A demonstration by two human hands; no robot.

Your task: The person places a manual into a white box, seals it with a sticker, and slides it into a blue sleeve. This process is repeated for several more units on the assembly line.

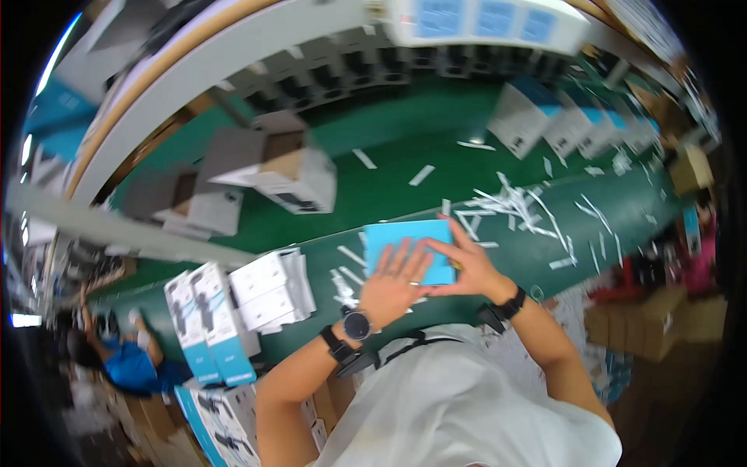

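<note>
A bright blue box (397,231) stands at the near edge of the green bench, its square blue face turned up toward me. My left hand (393,282) lies flat on that face with the fingers stretched out. On the box's right side, my right hand (472,267) grips the edge, thumb over the top; some of its fingers are hidden. White paper strips (342,286) lie on the bench just left of the box.
A heap of white strips (513,204) lies to the right. Open cartons (311,183) stand at back left, closed boxes (521,121) at back right. Flattened white cartons (268,292) and printed boxes (208,319) sit left. A person in blue (132,362) is at far left.
</note>
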